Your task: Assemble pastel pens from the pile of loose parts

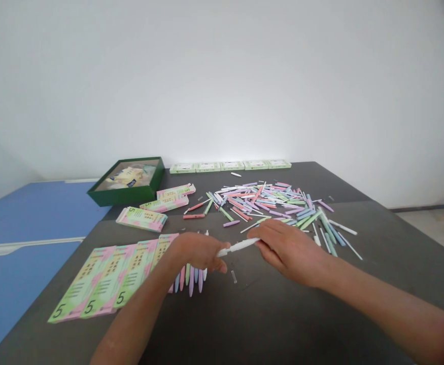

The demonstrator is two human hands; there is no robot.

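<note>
My left hand (195, 251) and my right hand (288, 251) meet over the dark table, both gripping a white pen (239, 246). My left fingertips pinch its end, and my right fingers wrap the barrel. Under my left hand, a row of pastel pens (191, 280) lies side by side, partly hidden by that hand. A small clear tube (234, 276) lies just below the white pen. Behind my right hand spreads a loose pile of pastel pens and parts (263, 203). Several flat green-and-pink packets marked 5 (109, 279) lie left of my left forearm.
Further green-and-pink packets (164, 205) lie toward the back. An open dark green box (126, 181) holding printed packets stands at the far left corner. Pale green boxes (229, 166) line the back edge. A blue surface (27, 218) adjoins the table's left side.
</note>
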